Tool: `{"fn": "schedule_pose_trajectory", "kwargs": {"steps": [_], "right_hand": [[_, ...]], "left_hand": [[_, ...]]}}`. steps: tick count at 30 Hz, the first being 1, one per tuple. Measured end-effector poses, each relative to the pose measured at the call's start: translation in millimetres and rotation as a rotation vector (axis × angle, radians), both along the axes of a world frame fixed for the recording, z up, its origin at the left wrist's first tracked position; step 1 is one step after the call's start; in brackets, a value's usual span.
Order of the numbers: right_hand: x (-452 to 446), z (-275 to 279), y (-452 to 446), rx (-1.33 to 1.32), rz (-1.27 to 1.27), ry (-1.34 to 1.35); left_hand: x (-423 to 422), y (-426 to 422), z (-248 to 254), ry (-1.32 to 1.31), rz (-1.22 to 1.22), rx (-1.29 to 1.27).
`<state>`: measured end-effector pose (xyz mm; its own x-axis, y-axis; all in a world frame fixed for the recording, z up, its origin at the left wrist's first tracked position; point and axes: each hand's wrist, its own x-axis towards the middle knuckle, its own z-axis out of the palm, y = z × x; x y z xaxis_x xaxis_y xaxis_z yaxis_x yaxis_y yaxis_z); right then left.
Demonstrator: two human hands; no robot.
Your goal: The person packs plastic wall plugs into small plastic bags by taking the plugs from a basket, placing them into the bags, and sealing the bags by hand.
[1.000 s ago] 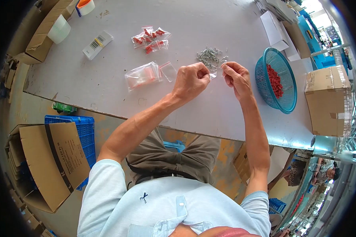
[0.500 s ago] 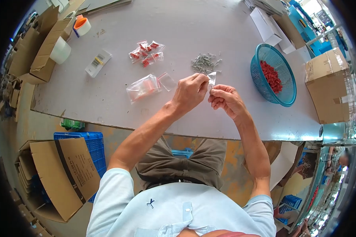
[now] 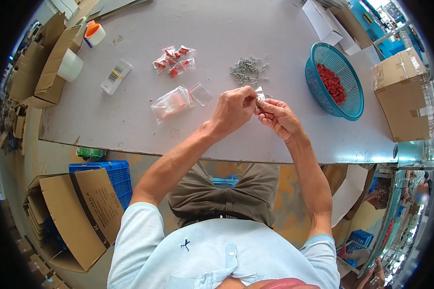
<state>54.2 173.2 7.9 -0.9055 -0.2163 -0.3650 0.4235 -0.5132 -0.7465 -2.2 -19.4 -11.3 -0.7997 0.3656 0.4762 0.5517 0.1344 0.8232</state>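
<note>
My left hand (image 3: 234,110) pinches a small clear plastic bag (image 3: 260,93) at its side. Fingertips of my right hand (image 3: 278,115) are pressed together at the bag's lower edge; what they grip is too small to make out. Just beyond the hands lies a pile of metal screws (image 3: 248,71). Filled bags with red pieces (image 3: 174,61) rest on the table to the left, above a larger clear bag of small bags (image 3: 172,103). On the right a teal basket (image 3: 350,109) holds many red pieces (image 3: 331,84).
A barcoded white pack (image 3: 115,77), tape rolls (image 3: 94,34) and an open carton (image 3: 48,79) are at the left. Cardboard box (image 3: 402,94) and white boxes (image 3: 323,21) stand right. Below the table edge are a blue crate (image 3: 115,178) and a large carton (image 3: 84,212).
Since a second ago my right hand has come in from the screw pile to the bag, and both hands are now almost touching. The camera view has shifted slightly.
</note>
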Motion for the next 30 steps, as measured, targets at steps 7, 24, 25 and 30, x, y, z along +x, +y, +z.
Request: {"fn": "schedule_pose_trajectory", "kwargs": {"steps": [7, 24, 25, 30], "right_hand": [[-1, -3, -6, 0.084, -0.084, 0.005], [4, 7, -17, 0.258, -0.118, 0.115], [2, 3, -15, 0.255, -0.12, 0.11], [-6, 4, -17, 0.266, -0.158, 0.109]], "left_hand": [[0, -1, 4, -0.109, 0.016, -0.032], [1, 0, 5, -0.183, 0.002, 0.011], [1, 0, 3, -0.167, -0.002, 0.019], [-5, -2, 7, -0.401, -0.056, 0.097]]}}
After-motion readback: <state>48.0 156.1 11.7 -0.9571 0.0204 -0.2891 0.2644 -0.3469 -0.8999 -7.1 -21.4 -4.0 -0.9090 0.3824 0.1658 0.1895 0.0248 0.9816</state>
